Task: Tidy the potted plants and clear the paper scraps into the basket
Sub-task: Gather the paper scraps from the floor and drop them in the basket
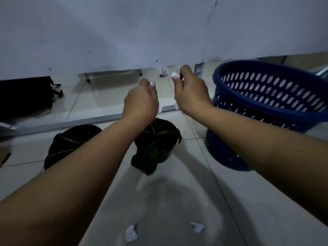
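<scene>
Two bare arms are reaching forward over a pale tiled floor, and the blue perforated basket is standing at the right, tilted so its open mouth is facing the hands. The right hand is hanging just left of the basket's rim, its fingertips pressed together and pinching a small white paper scrap; more white paper is showing below its palm. The left hand is hovering further left of the basket, beside the right hand but apart from it, and its fingertips are likewise pinching a tiny white scrap, with a sliver of paper peeking out under the heel of the hand. Two dark pots of broad green leaves are sitting on the floor left of the basket: the nearer plant is lying below the gap between the two wrists, and the farther plant is partly hidden by the left forearm. A crumpled scrap is lying beyond the hands, under the edge of a pale wall panel, left of the basket's far rim. Two more loose scraps are lying on the tiles well in front of the basket, one crumpled piece and one flatter piece.
</scene>
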